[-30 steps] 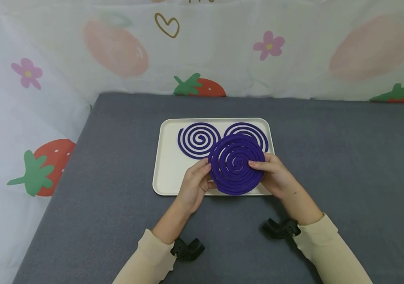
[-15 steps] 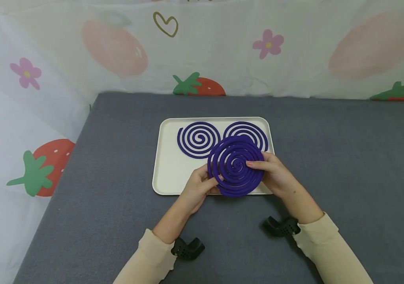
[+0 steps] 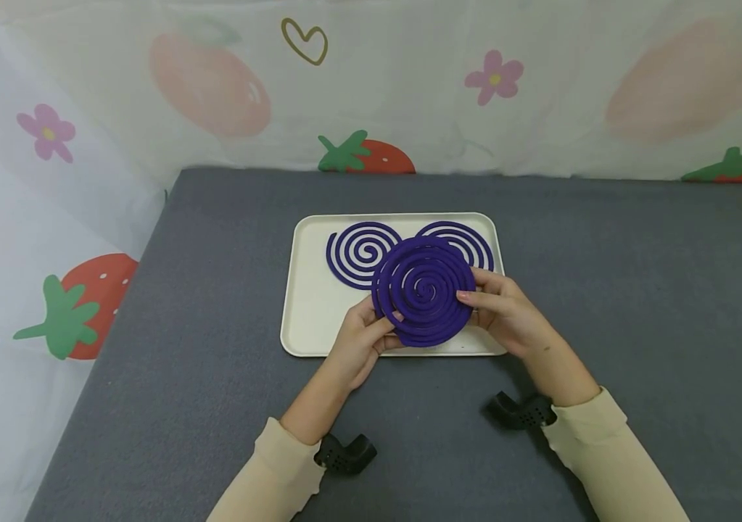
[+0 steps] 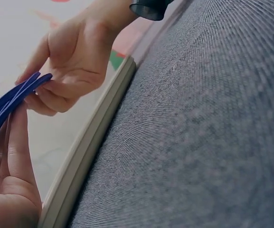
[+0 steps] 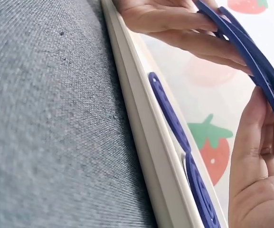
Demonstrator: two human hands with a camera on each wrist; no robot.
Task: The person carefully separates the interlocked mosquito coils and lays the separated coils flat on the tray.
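Observation:
A dark purple-blue mosquito coil (image 3: 424,290), a double spiral, is held tilted above the white tray (image 3: 308,326). Its layers stand slightly apart at the edge in both wrist views. My left hand (image 3: 356,344) grips its lower left edge, thumb on the face and fingers beneath. With the thumb on the face, my right hand (image 3: 508,315) holds its right side; other fingers lie at the edge and behind. On the tray lie two more coils: the left coil (image 3: 351,254) and the right coil (image 3: 475,246), each partly hidden by the held one.
Grey cloth (image 3: 214,326) covers the table around the tray. Behind and to the left hangs a pale curtain (image 3: 397,80) printed with strawberries and flowers. A black wrist camera (image 3: 347,454) sits on the left wrist, another black camera (image 3: 521,411) on the right.
The held coil has shifted slightly up and left in the head view. My left thumb has moved from its edge onto its face. The coils on the tray have stayed in place.

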